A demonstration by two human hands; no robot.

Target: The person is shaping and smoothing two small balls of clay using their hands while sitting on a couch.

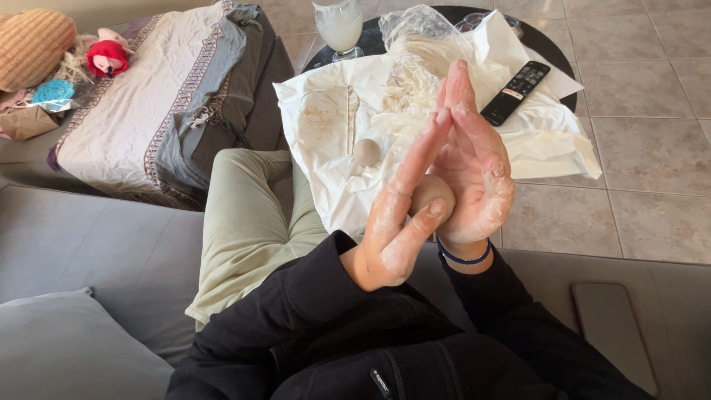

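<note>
My left hand [396, 222] and my right hand [474, 167] press flat against each other with a beige dough ball [429, 194] between the palms. Both hands are dusted with flour, fingers straight and pointing up. A blue band circles my right wrist. A second small dough ball [366, 152] rests on the white paper sheet [326, 126] that covers the round dark table [544, 44] in front of me. A clear plastic bag [411, 44] with flour lies crumpled on the paper behind my hands.
A black remote control [515, 92] lies on the paper at right. A glass of white drink [339, 26] stands at the table's back. A folded blanket [170, 96], toys [107, 58], grey couch cushions [67, 348] and a phone [611, 333] surround me.
</note>
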